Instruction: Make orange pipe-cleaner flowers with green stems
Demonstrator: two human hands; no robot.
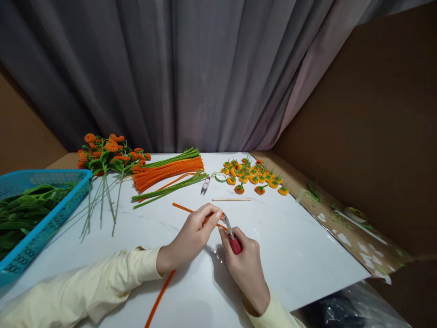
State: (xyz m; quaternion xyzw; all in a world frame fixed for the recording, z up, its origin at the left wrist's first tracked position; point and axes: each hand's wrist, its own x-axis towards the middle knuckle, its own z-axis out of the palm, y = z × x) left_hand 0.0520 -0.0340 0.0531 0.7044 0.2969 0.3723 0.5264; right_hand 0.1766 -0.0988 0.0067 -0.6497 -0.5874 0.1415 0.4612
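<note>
My left hand (191,234) is closed, its thumb and fingertips pinching orange pipe cleaner (161,296). One orange length runs down below the wrist, and another end sticks out to the upper left. My right hand (247,259) grips red-handled pliers (235,245), whose metal jaws reach up to the left fingertips. A short orange end shows between the two hands, by the jaws. Whether the jaws are closed on the pipe cleaner I cannot tell; the fingers hide part of it.
Beyond my hands lie a wooden stick (231,199), small thread snips (205,186), a tape roll (221,177), orange pipe cleaners (167,172) and green ones (170,189). Yellow-orange flower heads (254,179) spread at right. Orange flower stems (111,157) and a blue basket (51,228) of leaves stand left.
</note>
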